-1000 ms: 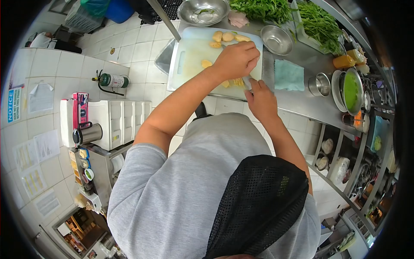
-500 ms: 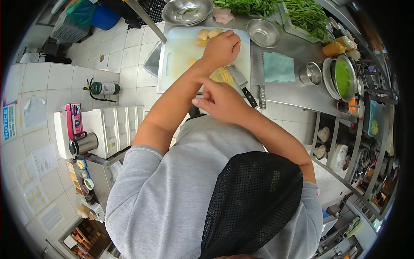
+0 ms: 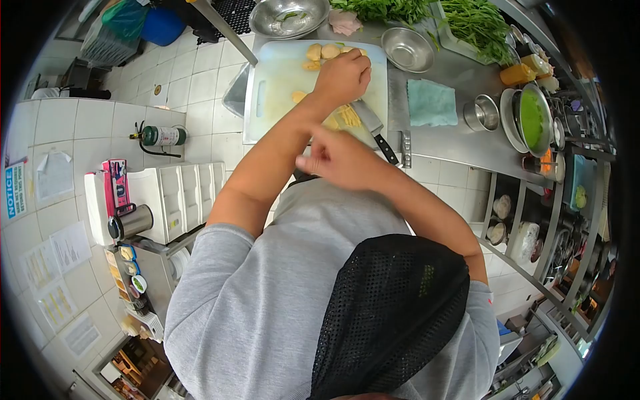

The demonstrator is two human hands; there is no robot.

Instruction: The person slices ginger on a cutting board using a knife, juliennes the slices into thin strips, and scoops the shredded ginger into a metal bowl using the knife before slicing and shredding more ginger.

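Note:
My left hand (image 3: 343,75) is curled above the cutting board (image 3: 277,73), beside several yellowish peeled pieces (image 3: 329,51); whatever its fingers may hold is hidden. Thin yellow strips (image 3: 349,116) lie below it on the board. A knife (image 3: 368,117) rests beside the strips, untouched, its black handle angled past the board's near edge. My right hand (image 3: 333,157), slightly blurred, is at my left forearm near the wrist, thumb and forefinger apart and nothing visible between them. Another yellow piece (image 3: 299,97) lies beside my left forearm.
Metal bowls (image 3: 408,50) (image 3: 289,17) and leafy greens (image 3: 470,30) stand behind the board. A green cloth (image 3: 432,103), a small metal pot (image 3: 481,113) and a bowl of green contents (image 3: 532,120) are on the right. A metal post (image 3: 223,30) rises at the board's back left corner.
My right hand has left the board's near edge and moved left to my forearm. The knife now shows on the board. The view has shifted, and my left hand remains curled over the board.

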